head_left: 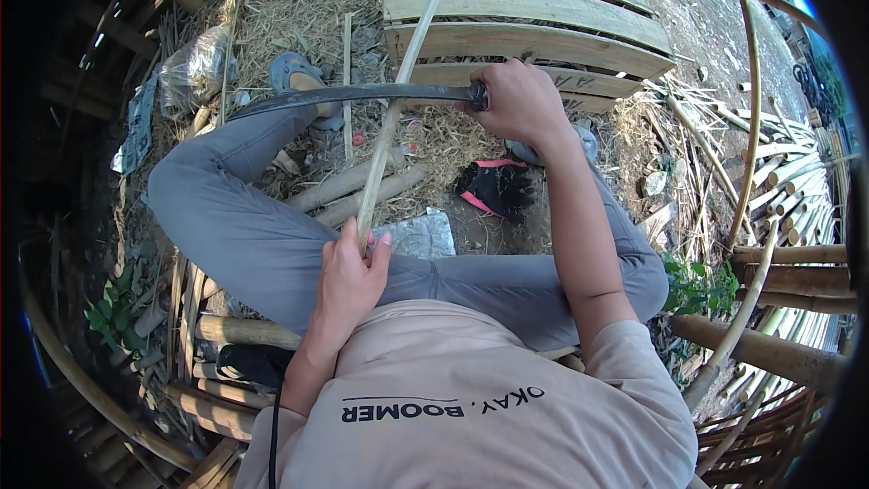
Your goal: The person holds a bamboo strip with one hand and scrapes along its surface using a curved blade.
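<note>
While the left hand (348, 281) is clenching the near end of a bamboo strip (391, 118) slanting over the lap, the right hand (520, 101) is gripping a long curved blade (353, 95) across it; shaving appears underway, demanding a steady, controlled draw.

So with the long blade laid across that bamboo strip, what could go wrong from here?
1. The blade lies over the left knee; a slip off the bamboo strip could likely cut the leg.
2. The left hand grips the strip's near end, in line with the blade's pull toward the body.
3. The strip rests loosely against the wooden pallet and may skid.
</note>
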`<state>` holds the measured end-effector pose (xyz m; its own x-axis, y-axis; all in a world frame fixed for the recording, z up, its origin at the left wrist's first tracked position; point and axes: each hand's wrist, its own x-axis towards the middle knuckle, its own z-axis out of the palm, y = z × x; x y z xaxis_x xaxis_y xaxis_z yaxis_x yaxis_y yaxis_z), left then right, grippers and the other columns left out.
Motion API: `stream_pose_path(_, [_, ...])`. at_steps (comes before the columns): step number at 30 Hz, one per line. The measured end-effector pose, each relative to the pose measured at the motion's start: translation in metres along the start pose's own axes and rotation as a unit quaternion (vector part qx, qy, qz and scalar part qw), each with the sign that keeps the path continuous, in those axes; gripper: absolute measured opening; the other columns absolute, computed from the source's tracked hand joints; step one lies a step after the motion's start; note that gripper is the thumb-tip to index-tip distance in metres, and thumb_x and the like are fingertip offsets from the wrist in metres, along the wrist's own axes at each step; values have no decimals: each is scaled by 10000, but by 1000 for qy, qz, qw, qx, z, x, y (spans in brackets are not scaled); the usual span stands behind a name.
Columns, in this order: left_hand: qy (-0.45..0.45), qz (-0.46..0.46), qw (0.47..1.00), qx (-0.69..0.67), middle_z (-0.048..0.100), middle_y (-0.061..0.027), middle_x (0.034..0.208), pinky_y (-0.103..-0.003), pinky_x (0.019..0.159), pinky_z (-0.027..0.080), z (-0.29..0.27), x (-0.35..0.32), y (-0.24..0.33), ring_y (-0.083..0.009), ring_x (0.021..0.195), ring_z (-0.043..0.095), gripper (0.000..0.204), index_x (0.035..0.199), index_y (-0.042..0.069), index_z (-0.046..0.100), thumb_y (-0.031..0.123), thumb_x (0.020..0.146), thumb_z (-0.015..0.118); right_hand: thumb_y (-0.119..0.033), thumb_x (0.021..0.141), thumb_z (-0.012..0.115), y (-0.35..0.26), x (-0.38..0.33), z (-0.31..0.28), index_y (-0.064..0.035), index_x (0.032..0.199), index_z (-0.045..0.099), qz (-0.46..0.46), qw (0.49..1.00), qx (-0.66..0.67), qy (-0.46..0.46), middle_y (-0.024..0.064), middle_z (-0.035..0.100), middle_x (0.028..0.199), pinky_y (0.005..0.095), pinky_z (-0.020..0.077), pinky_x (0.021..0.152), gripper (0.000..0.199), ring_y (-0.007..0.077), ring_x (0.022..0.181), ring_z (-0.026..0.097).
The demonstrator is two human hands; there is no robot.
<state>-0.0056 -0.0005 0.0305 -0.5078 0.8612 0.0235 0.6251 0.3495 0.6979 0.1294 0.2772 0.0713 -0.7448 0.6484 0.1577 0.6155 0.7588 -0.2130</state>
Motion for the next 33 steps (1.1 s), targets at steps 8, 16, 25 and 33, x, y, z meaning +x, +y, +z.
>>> stream_pose_path(8, [-49,-37,998,-28,608,-195,652,-441,538,476,10,14,-4,-350,558,625,305,899,-17,529,233,927,701,-351,751,781,16,-20,54,-66,837,738,58,998,32,-16,198,704,775,475,570,749,300,388,782,706])
stream_pose_path(16, [-60,-2,998,-14,569,-138,620,-385,496,449,9,12,-3,-266,517,597,303,922,0,500,211,914,717,-197,643,730,25,-21,94,-28,989,761,147,980,127,-44,239,715,932,451,541,933,387,387,969,693])
stream_pose_path(25, [-45,11,998,-33,562,-169,611,-397,480,439,11,11,-6,-284,488,583,300,903,-10,488,185,907,716,-203,630,751,22,-19,98,-2,920,754,146,985,92,0,257,716,915,455,558,889,353,402,917,700])
stream_pose_path(33, [-63,2,998,-5,611,-256,647,-499,539,499,10,7,1,-446,612,657,304,972,-53,501,172,908,695,-187,699,710,85,-22,98,1,887,749,249,963,86,49,262,717,869,477,563,837,269,415,872,708])
